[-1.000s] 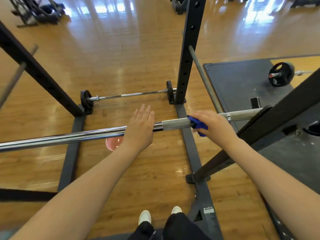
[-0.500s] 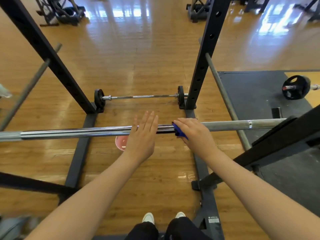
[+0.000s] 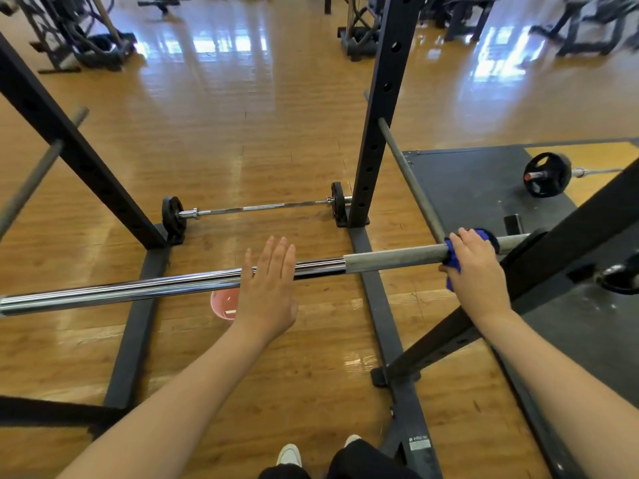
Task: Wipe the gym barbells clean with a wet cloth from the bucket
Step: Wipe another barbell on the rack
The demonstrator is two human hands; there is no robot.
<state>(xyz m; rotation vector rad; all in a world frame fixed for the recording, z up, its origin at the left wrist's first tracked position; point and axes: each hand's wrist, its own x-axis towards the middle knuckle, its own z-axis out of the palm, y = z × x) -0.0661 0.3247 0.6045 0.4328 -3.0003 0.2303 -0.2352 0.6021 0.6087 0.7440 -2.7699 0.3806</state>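
A long chrome barbell [image 3: 138, 288] lies across the squat rack in front of me, with a dull grey sleeve [image 3: 390, 259] at its right end. My left hand [image 3: 268, 288] rests flat on the bar, fingers straight. My right hand [image 3: 475, 267] grips a blue cloth [image 3: 451, 261] wrapped round the grey sleeve, close to the rack's slanted right post. A pink bucket [image 3: 221, 304] stands on the floor under the bar, partly hidden by my left hand. A second, smaller barbell [image 3: 256, 207] with black plates lies on the floor beyond.
Black rack uprights [image 3: 380, 108] and base rails [image 3: 131, 326] frame the spot. A grey safety bar [image 3: 411, 181] slants past the right upright. A dark mat [image 3: 484, 188] at right holds another plated barbell [image 3: 546, 174]. Gym machines stand at the back. My shoes [image 3: 290, 454] show at the bottom.
My right hand has slid the blue cloth rightward along the grey sleeve, from beside my left hand out to the rack's right post. My left hand stays flat on the bar.
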